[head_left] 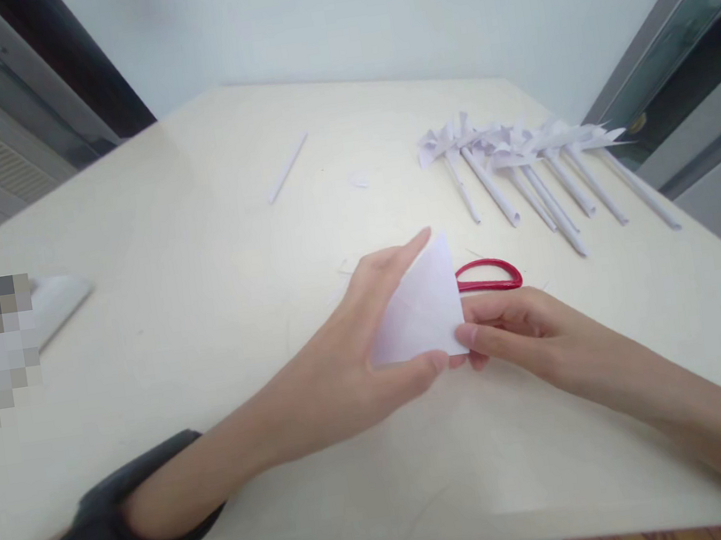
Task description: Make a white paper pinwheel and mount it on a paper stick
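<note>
The paper (422,301) is between both hands, above the near middle of the desk (155,290). The left hand (351,352) holds it with thumb and fingers spread around it; the right hand's (543,329) fingers pinch its near right corner. A red handle (491,285) lies just beyond the right hand. Frilled paper sticks (569,184) lie far right, a plain roll (288,168) far left of them.

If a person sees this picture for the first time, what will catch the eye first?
Probably the red handle, bright against the pale table, just beyond the right hand. Then the white paper that this and the left hand hold, and the paper sticks grouped farther right.
</note>
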The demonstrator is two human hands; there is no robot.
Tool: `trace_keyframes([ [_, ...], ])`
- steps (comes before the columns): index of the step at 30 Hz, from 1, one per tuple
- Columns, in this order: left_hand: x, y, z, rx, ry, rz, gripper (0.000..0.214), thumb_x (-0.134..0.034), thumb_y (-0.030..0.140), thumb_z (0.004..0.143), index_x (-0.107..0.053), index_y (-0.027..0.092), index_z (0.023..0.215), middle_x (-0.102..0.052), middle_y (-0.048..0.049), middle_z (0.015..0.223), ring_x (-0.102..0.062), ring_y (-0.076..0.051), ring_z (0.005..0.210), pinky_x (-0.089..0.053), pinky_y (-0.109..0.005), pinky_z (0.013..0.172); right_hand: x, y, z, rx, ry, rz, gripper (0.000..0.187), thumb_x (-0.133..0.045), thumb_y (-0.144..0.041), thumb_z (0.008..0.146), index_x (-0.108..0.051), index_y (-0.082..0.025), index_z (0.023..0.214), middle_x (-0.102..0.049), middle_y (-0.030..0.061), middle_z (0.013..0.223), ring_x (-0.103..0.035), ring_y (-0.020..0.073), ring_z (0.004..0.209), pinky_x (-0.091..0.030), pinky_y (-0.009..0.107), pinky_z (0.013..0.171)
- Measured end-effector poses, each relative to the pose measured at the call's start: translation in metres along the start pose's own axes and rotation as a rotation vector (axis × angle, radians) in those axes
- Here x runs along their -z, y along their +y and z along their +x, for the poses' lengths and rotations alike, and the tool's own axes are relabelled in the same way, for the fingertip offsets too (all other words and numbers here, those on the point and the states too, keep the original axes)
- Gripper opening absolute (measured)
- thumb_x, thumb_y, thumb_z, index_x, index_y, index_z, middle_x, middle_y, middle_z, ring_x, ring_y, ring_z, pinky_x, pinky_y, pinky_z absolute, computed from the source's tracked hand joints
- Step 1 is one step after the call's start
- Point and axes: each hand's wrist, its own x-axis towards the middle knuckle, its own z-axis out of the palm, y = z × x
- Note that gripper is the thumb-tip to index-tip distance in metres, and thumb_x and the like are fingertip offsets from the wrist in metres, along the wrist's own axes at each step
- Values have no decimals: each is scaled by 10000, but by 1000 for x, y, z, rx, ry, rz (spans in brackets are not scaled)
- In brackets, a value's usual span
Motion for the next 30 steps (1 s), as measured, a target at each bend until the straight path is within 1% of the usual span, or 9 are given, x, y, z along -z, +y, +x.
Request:
trace_keyframes([
  [2, 6, 3, 4, 167, -34, -283, 751, -625, 367, 851, -208, 310, 1474, -421, -90, 1445, -512, -257, 1225, -463, -417, 989, 2, 0, 0, -14, -25, -25, 297, -447, -349, 959, -588, -176, 763, -549, 2, 762, -555, 150, 738, -394, 262, 651],
  [4, 9, 3, 8, 290, -52, -478, 663, -640, 328, 843, -323, 271, 1423, -613, -97, 1253, -657, -236, 1009, -549, -351, 809, 3, 0, -1, -24, -53, -20, 297, -452, -362, 958, -618, -173, 800, -553, 5, 773, -567, 154, 757, -397, 263, 670],
  [7, 8, 2, 10, 353, -52, -564, 475, -683, 244, 799, -544, 221, 1253, -732, -65, 994, -712, -218, 798, -556, -288, 646, 3, -1, -1, -39, -77, 38, 303, -458, -370, 956, -623, -171, 798, -542, 2, 756, -589, 155, 754, -401, 260, 667],
  [10, 7, 0, 10, 334, -8, -574, 385, -701, 218, 780, -618, 216, 1156, -750, -42, 941, -717, -211, 780, -558, -269, 629, 4, 0, 1, -36, -53, 9, 309, -464, -359, 951, -639, -174, 775, -557, -1, 740, -584, 152, 739, -405, 265, 670],
  [12, 8, -1, 9, 322, 10, -578, 392, -699, 213, 786, -613, 222, 1168, -753, -37, 950, -718, -207, 787, -560, -260, 631, 5, 1, 1, -21, -43, -46, 317, -460, -342, 951, -648, -182, 753, -582, 0, 738, -569, 149, 736, -412, 271, 686],
  [16, 10, 0, 9, 341, -13, -601, 414, -699, 206, 792, -595, 220, 1193, -752, -41, 980, -720, -202, 788, -562, -256, 634, 7, 4, 2, -17, -29, -85, 316, -451, -328, 950, -637, -193, 734, -606, 4, 746, -557, 149, 726, -425, 289, 690],
  [19, 11, 1, 9, 356, -56, -657, 397, -705, 200, 790, -604, 208, 1174, -754, -48, 981, -722, -212, 812, -571, -274, 665, 8, 5, 0, -14, 6, -113, 306, -460, -335, 940, -624, -200, 721, -606, 3, 732, -566, 158, 720, -423, 293, 662],
  [24, 11, -1, 10, 349, -135, -676, 356, -709, 193, 789, -638, 203, 1138, -760, -41, 957, -718, -201, 834, -560, -273, 710, 9, 4, 0, 29, 116, -248, 289, -496, -324, 914, -567, -206, 660, -547, -12, 661, -516, 144, 621, -348, 266, 546],
  [30, 10, -6, 8, 296, -208, -687, 298, -690, 185, 809, -663, 210, 1104, -750, -41, 994, -699, -193, 906, -537, -305, 806, 9, 1, 0, 67, 132, -226, 290, -497, -295, 920, -546, -206, 648, -530, -12, 675, -486, 136, 640, -359, 262, 579],
])
